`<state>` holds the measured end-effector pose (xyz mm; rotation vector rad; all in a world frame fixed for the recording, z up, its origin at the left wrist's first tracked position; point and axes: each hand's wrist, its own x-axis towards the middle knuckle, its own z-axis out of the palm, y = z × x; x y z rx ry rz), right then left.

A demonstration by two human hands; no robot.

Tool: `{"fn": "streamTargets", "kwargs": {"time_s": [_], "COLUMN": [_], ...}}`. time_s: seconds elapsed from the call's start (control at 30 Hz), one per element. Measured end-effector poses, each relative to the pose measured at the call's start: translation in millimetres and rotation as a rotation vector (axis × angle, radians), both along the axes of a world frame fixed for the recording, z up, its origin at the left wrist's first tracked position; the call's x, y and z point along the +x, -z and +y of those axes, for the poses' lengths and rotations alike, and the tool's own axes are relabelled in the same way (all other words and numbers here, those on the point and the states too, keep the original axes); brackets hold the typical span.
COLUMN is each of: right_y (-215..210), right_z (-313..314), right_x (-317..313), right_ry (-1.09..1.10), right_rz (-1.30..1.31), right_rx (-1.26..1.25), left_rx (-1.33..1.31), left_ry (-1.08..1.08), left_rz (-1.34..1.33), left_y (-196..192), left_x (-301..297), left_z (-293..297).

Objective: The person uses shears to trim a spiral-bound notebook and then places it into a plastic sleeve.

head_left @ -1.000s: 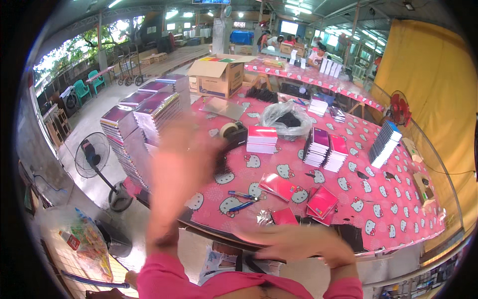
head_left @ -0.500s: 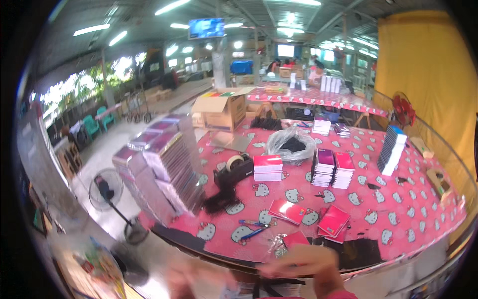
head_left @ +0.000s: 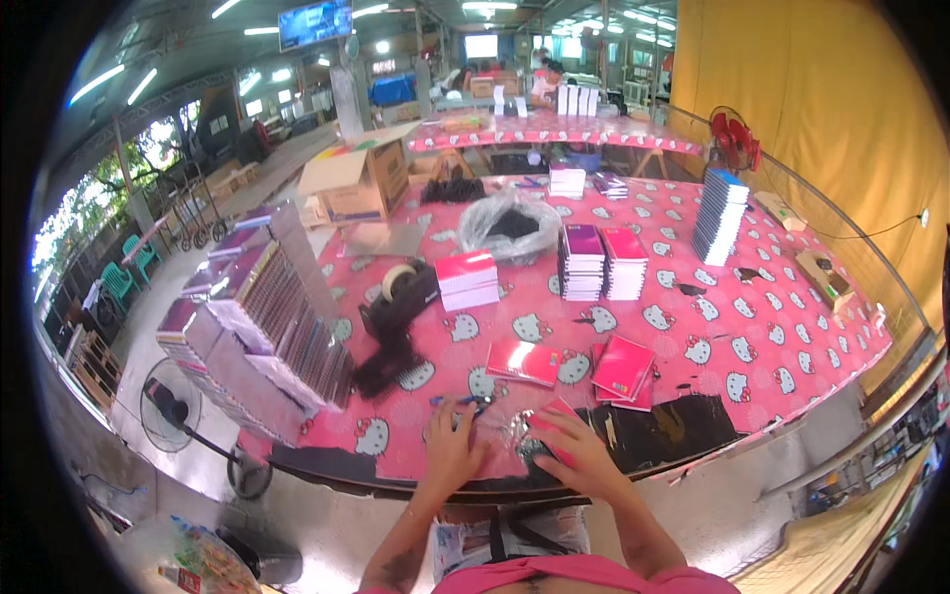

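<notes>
Lying over a red notebook (head_left: 561, 407) at the table's (head_left: 673, 361) near edge, the right hand (head_left: 582, 450) has its fingers spread across the cover; whether the thumb grips it, I cannot tell from where I stand. The left hand (head_left: 453, 447) sits just beside it, fingers apart and slightly bent, their tips at a blue tool (head_left: 483, 402) they partly cover; whether they grasp it, I cannot tell either. Of containers on the table I count two: one carton (head_left: 361, 183), flaps open, with red, yellow and green showing at its top, and one clear bag (head_left: 473, 230), its mouth wide around a black mass (head_left: 513, 226). On the floor at lower left stand a second clear bag (head_left: 188, 554), full of coloured scraps, and one dark bin (head_left: 277, 562), whose inside I cannot see. Beyond the hands one more red notebook (head_left: 522, 363) lies flat by itself, and at least two lie overlapped in a loose pile (head_left: 623, 368). Mid-table rise three stacks: two red ones (head_left: 467, 282) and one purple one (head_left: 582, 262); a single blue-topped stack (head_left: 720, 218) stands farther right. One tape dispenser (head_left: 406, 307) holds one roll (head_left: 398, 281), between two bristly black heaps (head_left: 391, 368). Tall notebook stacks (head_left: 287, 312) crowd the left end, too tightly packed to count. Two fans, one grey (head_left: 170, 406) and one red (head_left: 734, 139), flank the table.
</notes>
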<state>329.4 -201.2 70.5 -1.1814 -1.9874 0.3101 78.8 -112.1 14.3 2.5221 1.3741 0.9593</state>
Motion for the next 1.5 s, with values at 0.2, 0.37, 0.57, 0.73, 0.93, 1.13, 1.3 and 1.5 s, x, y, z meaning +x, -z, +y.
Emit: {"fn": "streamTargets", "kwargs": {"time_s": [0.2,0.37,0.57,0.73,0.93,1.13,1.3,1.5], "right_y": [54,74,55,62,66,62,70,71], "right_z": [104,123,132,147,142,140,142,143], "right_x": [17,10,13,13,12,10,15,16], "right_ry": [-0.239,-0.223,-0.073,-0.192,-0.159,-0.118,-0.092,-0.036], "right_rz": [0.147,0.131,0.158,0.081,0.112,0.083,0.11,0.351], "right_rx": [-0.527,-0.326,-0.32,-0.433,-0.464,-0.428,-0.405,-0.611], "left_rx": [-0.038,0.066,-0.584,-1.72,-1.756,-1.622,-1.594,-1.696], "left_ry": [0.028,0.052,0.023,0.234,0.141,0.017,0.095,0.071], "left_rz": [0.058,0.219,-0.208,-0.822,-0.807,-0.667,-0.619,-0.788], "left_y": [5,7,-24,-22,-15,-19,-36,-29], "left_x": [7,-1,11,31,42,52,51,47], "left_z": [22,52,25,6,22,15,8,6]}}
